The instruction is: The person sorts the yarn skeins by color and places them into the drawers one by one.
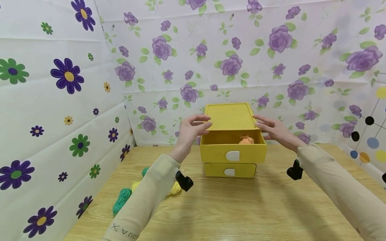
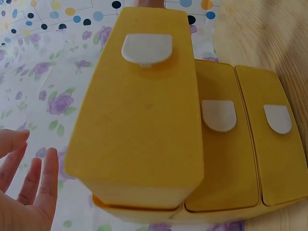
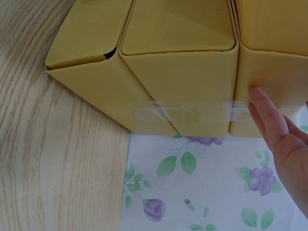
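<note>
A yellow drawer unit (image 1: 229, 115) stands against the flowered backdrop. Its top drawer (image 1: 212, 154) is pulled out, and an orange ball of yarn (image 1: 247, 140) shows inside at the right. My left hand (image 1: 192, 129) is at the unit's upper left side, thumb and fingers apart; in the left wrist view a gap separates it from the open drawer. On the other side, my right hand (image 1: 275, 130) has extended fingers, whose tips rest on the unit's side wall (image 3: 269, 72) in the right wrist view. Neither hand grips anything.
Two closed drawers, a middle one (image 2: 221, 163) and a bottom one (image 1: 211, 170), lie below the open drawer, each with a white pull tab. Green yarn (image 1: 122, 200) and yellow yarn (image 1: 176, 189) lie on the wooden table (image 1: 229, 211), partly behind my left sleeve. A patterned wall (image 1: 60, 110) borders the left.
</note>
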Demonstrator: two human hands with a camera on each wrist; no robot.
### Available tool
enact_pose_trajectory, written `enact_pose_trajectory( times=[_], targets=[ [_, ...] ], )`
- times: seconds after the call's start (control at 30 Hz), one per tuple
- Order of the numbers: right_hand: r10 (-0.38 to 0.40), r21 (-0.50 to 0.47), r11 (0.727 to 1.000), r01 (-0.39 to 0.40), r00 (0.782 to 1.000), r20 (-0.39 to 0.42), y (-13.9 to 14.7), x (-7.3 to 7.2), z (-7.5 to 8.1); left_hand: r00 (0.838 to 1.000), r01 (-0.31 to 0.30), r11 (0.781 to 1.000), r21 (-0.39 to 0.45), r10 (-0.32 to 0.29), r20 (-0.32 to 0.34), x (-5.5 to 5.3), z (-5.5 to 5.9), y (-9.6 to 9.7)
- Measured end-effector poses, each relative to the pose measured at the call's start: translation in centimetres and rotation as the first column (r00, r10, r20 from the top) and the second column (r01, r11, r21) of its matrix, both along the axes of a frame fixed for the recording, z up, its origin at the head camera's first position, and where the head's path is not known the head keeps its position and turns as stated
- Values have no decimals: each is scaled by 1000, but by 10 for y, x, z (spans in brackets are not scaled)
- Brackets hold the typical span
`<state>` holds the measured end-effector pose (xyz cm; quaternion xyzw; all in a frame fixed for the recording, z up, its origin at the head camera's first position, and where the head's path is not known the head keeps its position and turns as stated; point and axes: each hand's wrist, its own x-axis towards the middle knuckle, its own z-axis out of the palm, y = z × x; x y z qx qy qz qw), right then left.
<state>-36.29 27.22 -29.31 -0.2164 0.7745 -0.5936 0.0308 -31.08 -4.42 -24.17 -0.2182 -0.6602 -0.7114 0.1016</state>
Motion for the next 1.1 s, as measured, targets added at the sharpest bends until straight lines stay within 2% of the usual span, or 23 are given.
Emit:
enact_pose_trajectory(
  times=[0.13, 0.3, 0.63, 0.83, 1.1],
  targets=[
    [10, -8, 1000, -10, 1000, 2, 0, 0, 0, 1000, -25, 1000, -5, 25, -14, -2, -3, -9],
    [10, -13, 1000, -10, 1000, 5, -1, 0, 1, 1000, -24, 1000, 4, 24, -20, -4, -5, -20],
    [17, 7, 1000, -17, 1000, -3, -1, 1, 3, 998, -48, 999, -14, 49, 38, -6, -7, -49],
    [6, 2, 1000, -6, 1000, -5, 0, 2, 3, 997, -69, 997, -22, 70, 44, -6, -11, -60],
    [20, -9, 1000, -20, 1000, -3, 0, 0, 1, 994, -33, 996, -85, 41, 100, -7, -21, -79]
  ],
)
